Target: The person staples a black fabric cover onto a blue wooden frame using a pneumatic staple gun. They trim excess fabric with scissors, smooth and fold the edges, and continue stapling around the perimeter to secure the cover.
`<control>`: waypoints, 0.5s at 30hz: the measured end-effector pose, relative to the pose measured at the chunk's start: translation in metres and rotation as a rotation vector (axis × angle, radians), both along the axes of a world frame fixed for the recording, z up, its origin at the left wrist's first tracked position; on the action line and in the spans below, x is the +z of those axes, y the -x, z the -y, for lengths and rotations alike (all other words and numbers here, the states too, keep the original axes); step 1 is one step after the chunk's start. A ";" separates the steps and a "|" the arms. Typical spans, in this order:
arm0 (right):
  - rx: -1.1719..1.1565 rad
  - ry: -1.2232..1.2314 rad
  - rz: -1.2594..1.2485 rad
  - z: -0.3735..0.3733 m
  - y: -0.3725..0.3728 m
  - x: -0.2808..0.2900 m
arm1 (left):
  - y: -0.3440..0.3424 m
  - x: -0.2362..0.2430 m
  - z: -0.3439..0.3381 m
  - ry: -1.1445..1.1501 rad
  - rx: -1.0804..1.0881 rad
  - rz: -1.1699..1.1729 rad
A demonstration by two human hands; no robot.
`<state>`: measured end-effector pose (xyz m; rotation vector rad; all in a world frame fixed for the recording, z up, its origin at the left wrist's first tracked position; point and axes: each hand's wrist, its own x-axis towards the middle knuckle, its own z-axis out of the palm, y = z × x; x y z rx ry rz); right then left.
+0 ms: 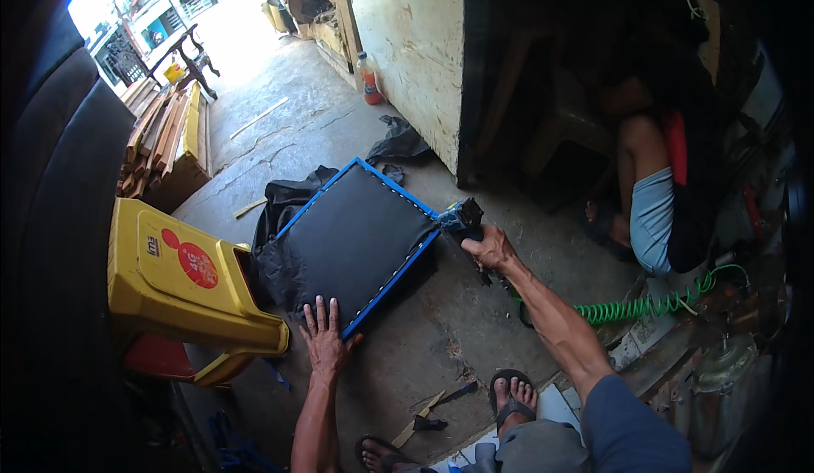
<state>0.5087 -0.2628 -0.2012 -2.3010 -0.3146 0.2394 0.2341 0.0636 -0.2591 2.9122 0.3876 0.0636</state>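
Observation:
A rectangular panel (352,227) covered in black fabric, with blue edging and small light staples along its right-hand sides, lies on the floor before me. My left hand (323,337) rests with spread fingers on its near corner, pressing the fabric. In my right hand (489,250) is a staple gun (460,216), its nose at the panel's right corner; whether it touches the edge I cannot tell. Loose black fabric (284,274) bunches along the panel's left side. A coiled green air hose (627,308) runs off to the right of my right forearm.
A yellow plastic stool (182,269) lies on its side close to my left hand. Stacked wood (165,142) stands at far left. A bottle (370,79) of reddish liquid is beside a pale board (411,49). Another person's leg (649,185) shows at right. Scraps lie near my feet.

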 end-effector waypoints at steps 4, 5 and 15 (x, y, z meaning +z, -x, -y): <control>-0.007 0.124 0.215 0.015 -0.018 -0.018 | -0.007 -0.001 0.008 0.051 -0.003 0.021; 0.006 0.194 0.360 0.022 -0.023 -0.028 | -0.010 0.000 0.011 0.057 -0.008 0.027; 0.184 0.210 -0.085 -0.007 -0.038 0.030 | -0.011 0.002 0.007 0.020 -0.005 0.093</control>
